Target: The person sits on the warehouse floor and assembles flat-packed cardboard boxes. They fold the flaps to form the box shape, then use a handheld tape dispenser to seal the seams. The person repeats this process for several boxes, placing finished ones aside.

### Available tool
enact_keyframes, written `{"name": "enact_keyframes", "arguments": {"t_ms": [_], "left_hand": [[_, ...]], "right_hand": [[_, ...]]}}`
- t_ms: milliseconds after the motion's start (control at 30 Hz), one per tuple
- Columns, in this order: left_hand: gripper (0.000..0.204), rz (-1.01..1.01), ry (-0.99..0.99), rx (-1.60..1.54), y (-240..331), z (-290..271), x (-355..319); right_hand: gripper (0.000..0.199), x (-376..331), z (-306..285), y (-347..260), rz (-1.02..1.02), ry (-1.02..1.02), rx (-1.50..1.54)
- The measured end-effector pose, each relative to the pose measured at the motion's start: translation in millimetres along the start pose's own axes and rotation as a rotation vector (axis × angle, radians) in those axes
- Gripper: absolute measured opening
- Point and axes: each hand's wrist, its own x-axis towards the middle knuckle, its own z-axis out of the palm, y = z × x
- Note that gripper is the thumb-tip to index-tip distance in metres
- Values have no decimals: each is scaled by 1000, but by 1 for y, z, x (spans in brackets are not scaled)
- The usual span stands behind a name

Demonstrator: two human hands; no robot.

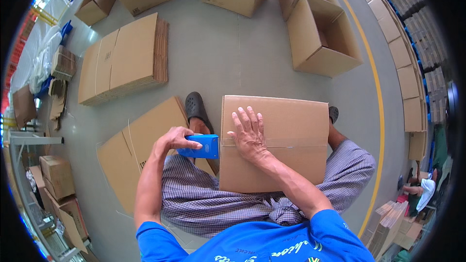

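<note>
Across the person's lap lies a closed cardboard box (286,140), flaps folded shut, with clear tape already showing along its centre seam. Their right hand (248,133) presses flat and open on the flaps; their left hand (171,140) grips a blue tape dispenser (200,146) at the box's left edge, so the sealing seems near one end of its run. Around them on the floor lie a stack of flattened cartons (124,58) and several open boxes (323,36); nothing blocks the hands.
</note>
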Motion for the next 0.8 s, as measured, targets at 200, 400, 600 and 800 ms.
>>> {"name": "enact_keyframes", "arguments": {"t_ms": [200,400,600,800], "left_hand": [[79,104,-22,-16,-1,8,15],[64,416,46,-363,-31,24,45],[53,208,949,-1420,10,5,96],[55,260,1085,-1288,92,71,162]], "right_hand": [[55,2,-1,3,-29,-30,33],[52,1,-5,-1,-29,-61,17],[50,0,-5,5,-5,-92,59],[56,0,-4,3,-60,-166,52]]}}
